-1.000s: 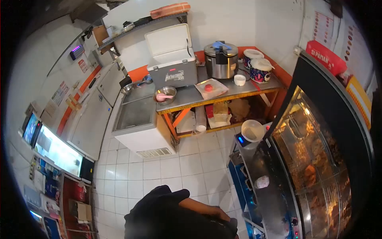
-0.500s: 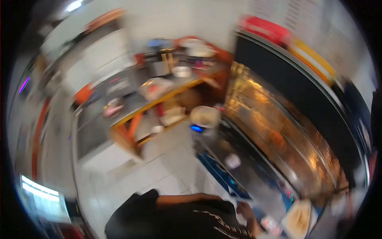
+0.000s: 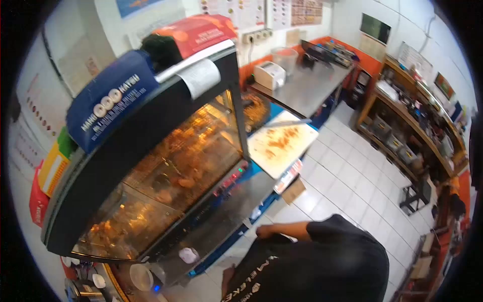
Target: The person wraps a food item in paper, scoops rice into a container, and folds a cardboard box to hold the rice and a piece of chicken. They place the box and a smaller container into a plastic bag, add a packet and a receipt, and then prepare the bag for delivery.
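Note:
My right hand (image 3: 264, 231) is in front of my black shirt, by the counter's near edge. Its fingers look curled; whatever they may hold is hidden. Of my left hand (image 3: 228, 280) only a part shows beside the shirt, its fingers unclear. Left of both stands a lit glass display cabinet (image 3: 171, 171) with fried food inside. A pale round item (image 3: 188, 255) rests on the metal ledge before it. Beyond the cabinet lies a white board (image 3: 266, 160) with reddish-brown crumbs, a metal utensil (image 3: 294, 122) across its far edge.
A clear container (image 3: 141, 277) stands at the lower left. Farther back are a steel counter (image 3: 314, 85) with a white device (image 3: 270, 75), wooden shelves (image 3: 387, 113) and a dark stool (image 3: 416, 195) on the tiled floor (image 3: 352, 171). Printed boxes (image 3: 113, 103) top the cabinet.
The view has swung right, from the corner work table to the board and steel counter. The cabinet now appears on the left. My right forearm shows more and my left arm less.

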A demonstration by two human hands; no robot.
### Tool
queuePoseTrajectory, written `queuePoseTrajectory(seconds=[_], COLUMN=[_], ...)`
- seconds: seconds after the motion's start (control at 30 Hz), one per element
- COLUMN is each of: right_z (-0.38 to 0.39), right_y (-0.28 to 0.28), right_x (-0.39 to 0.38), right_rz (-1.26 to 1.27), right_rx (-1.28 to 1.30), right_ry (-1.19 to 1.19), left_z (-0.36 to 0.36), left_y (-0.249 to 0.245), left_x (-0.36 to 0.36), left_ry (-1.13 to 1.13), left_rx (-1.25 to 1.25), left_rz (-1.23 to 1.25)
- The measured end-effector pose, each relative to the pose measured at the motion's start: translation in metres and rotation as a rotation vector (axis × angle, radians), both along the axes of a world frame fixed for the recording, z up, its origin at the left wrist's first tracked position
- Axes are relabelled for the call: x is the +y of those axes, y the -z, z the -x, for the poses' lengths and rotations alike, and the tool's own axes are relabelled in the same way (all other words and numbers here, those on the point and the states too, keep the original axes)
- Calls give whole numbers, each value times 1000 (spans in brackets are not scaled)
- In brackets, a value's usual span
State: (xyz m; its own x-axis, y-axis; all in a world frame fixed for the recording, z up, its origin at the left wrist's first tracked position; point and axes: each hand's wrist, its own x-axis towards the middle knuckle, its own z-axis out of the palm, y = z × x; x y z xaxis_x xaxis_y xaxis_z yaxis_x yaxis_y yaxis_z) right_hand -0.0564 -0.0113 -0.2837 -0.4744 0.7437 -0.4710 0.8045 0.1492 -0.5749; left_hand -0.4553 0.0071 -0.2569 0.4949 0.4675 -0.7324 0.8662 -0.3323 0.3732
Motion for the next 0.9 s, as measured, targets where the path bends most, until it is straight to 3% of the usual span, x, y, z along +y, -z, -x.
queuePoseTrajectory(seconds=[0.07,0.17,0.2,0.27,0.3,0.33,0.37,0.4,0.43,0.53,0.57,0.6,0.63,0.67,0.7,0.77,0.83,0.87,0.9], right_z=[-6,-22,-36,-49,-62,-65,-74,-87,-98,-144,-149,-163,-167,-179,-179,-212,-229,-235,-240], right_y=[-33,-48,-5,-89,-152,-240,-329,-405,-484,-641,-668,-691,-716,-741,-758,-771,-771,-771,-768], right_x=[-13,4,5,41,46,73,95,105,106,106,108,122,128,147,160,202,231,239,245], right_rz=[-37,241,249,243,-22,-3,191,-1,-186,-573,-669,-1109,-1278,-1639,-1770,-1847,-1711,-1618,-1522], right_rx=[116,-69,-49,-143,66,231,378,549,557,619,912,723,584,320,328,281,361,423,485], right_ry=[210,-51,-177,-307,-108,-69,59,63,96,296,453,435,592,518,588,507,541,518,495], left_z=[-20,-49,-58,-71,-84,-97,-109,-122,-134,-169,-178,-189,-205,-235,-261,-330,-398,-442,-479], left_y=[0,-4,-10,-27,-62,-99,-156,-212,-269,-524,-594,-656,-704,-746,-776,-841,-876,-880,-893], left_x=[1,10,13,24,32,41,56,71,86,117,117,117,119,131,145,186,255,306,352], left_ry=[34,69,61,-25,-88,-150,-151,-151,-150,-26,55,104,188,308,249,353,350,244,189], left_rx=[-103,-303,-359,-424,-444,-464,-520,-577,-633,-965,-996,-1083,-1125,-1256,-1310,-1240,-874,-734,-528], left_rz=[34,70,85,133,164,194,177,161,143,-5,-183,-354,-635,-942,-953,-1194,-1449,-1524,-1365])
